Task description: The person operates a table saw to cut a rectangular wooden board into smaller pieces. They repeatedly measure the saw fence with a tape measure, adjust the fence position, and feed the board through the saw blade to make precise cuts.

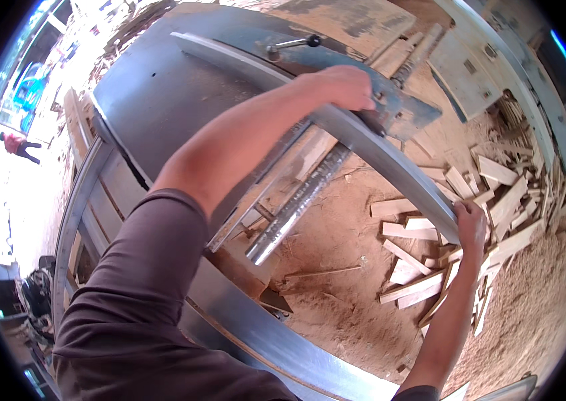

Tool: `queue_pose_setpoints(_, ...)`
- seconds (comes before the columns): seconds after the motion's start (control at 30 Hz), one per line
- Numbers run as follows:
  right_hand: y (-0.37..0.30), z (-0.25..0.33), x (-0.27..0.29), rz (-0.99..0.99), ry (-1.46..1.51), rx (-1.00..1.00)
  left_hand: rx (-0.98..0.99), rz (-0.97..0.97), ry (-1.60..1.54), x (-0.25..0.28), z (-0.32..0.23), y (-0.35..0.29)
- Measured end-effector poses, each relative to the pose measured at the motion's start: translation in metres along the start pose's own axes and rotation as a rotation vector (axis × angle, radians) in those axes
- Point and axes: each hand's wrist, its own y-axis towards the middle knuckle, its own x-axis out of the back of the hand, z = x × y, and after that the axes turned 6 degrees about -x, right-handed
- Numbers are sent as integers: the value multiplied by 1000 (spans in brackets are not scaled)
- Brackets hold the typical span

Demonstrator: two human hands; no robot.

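A long grey metal fence (396,164) crosses the grey saw table (156,100) and reaches past its right edge. My left arm stretches across the table, and my left hand (343,87) is closed by the blue metal bracket (410,117) behind the fence. What its curled fingers hold is hidden. At the fence's near right end, my right hand (471,224) grips the metal, its fingers wrapped over the edge. A black-knobbed lever (294,43) stands beyond the fence. Below it, a round metal rail (303,200) sticks out from under the fence.
Several wood offcuts (423,281) lie heaped on the sawdust-covered floor (323,307) at the right. A metal sliding table (283,341) runs along the front. A pale machine cabinet (467,63) stands at the far right. Another person (19,146) is far off at left.
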Motion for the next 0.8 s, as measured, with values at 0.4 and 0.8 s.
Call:
queue_pose_setpoints(0.4, -2, 2, 1, -4, 7, -17, 181, 84, -14, 0, 37, -26)
queue_pose_setpoints(0.8, -7, 12, 3, -25, 3, -32, 218, -25, -38, -5, 19, -47)
